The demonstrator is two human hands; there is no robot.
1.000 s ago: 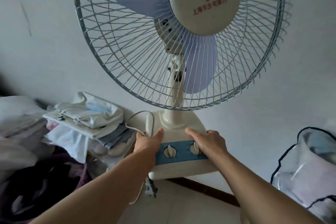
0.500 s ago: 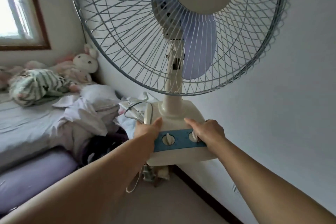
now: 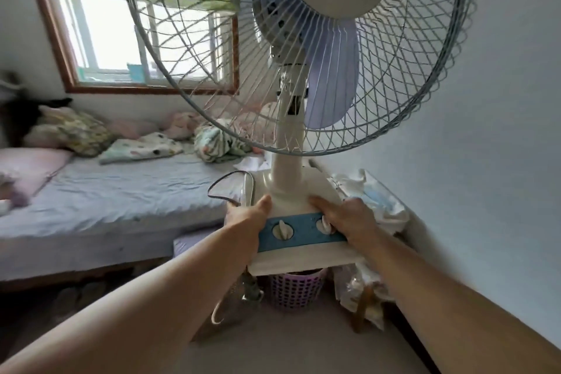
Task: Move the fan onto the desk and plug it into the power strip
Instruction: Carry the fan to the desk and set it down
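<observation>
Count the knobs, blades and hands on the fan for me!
Knobs on the blue strip: 2
Purple blades that show: 2
Hands holding the fan base, left hand and right hand: 2
Total: 6

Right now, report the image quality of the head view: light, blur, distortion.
Head view: the window is blown out, the only bright source; the bed and left edge smear with motion blur; wide-angle bending curves the fan cage and stretches both forearms; left hand and right hand stay fairly sharp.
</observation>
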